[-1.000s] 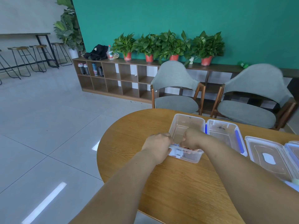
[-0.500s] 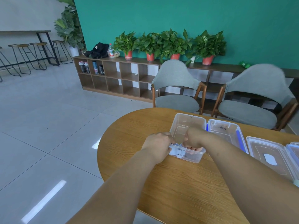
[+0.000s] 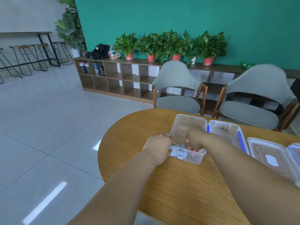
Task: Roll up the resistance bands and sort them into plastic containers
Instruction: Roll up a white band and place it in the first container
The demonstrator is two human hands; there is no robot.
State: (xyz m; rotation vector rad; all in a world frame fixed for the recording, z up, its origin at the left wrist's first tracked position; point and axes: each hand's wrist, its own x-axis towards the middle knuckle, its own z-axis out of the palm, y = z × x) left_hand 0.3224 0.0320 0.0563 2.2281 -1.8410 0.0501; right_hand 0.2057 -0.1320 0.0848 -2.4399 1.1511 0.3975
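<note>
A clear plastic container (image 3: 189, 116) stands open on the round wooden table (image 3: 170, 189), its hinged lid (image 3: 226, 129) lying flat to the right. A pale rolled resistance band (image 3: 180, 153) lies at the container's near end, seen partly through the wall. My left hand (image 3: 159, 142) curls over the near left corner onto the roll. My right hand (image 3: 195, 140) reaches down inside the container, fingers curled around the same roll. The fingertips of both hands are mostly hidden.
A second open clear container (image 3: 272, 153) with a white patch lies at the right table edge. Two grey chairs (image 3: 177, 90) stand beyond the table. A low shelf (image 3: 116, 75) with potted plants lines the green wall. The tiled floor lies to the left.
Both hands stay at the container's near end on the roll; only the view has shifted slightly.
</note>
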